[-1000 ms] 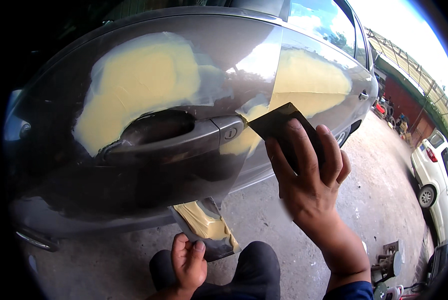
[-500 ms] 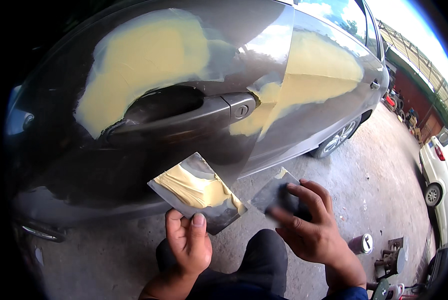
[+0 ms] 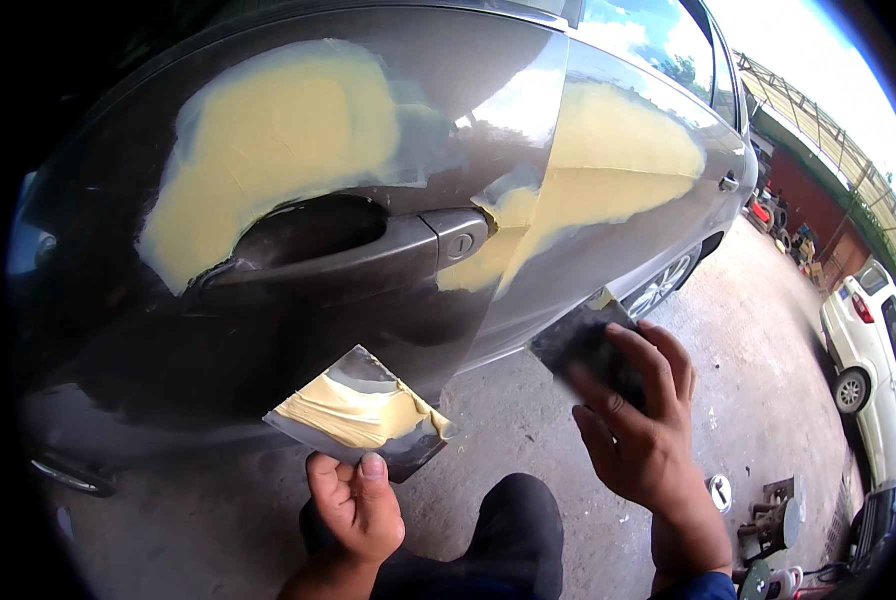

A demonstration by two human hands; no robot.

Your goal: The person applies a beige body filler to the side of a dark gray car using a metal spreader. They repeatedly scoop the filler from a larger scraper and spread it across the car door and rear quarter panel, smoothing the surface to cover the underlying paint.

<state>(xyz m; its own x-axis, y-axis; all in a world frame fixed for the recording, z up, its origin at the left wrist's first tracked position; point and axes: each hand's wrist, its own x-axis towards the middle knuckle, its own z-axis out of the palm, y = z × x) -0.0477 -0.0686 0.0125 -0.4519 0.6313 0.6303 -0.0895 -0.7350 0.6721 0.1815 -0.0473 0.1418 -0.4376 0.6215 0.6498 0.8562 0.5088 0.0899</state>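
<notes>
Between thumb and fingers, my left hand grips a flat square putty plate by its lower edge. A ridged smear of pale yellow body filler lies across it. My right hand holds a dark putty spreader, tilted, with a dab of yellow at its upper corner. Both hands are below a dark grey car door, apart from it. Yellow filler patches spread above the door handle, and another filler patch crosses onto the neighbouring panel.
A white vehicle is parked at the far right. A can and a small metal stand are on the concrete floor to my right. Assorted items pile along a red wall further back.
My right hand has lifted the spreader up and slightly right, away from the plate. My left hand and the plate have shifted left and a little down. The view has shifted slightly.
</notes>
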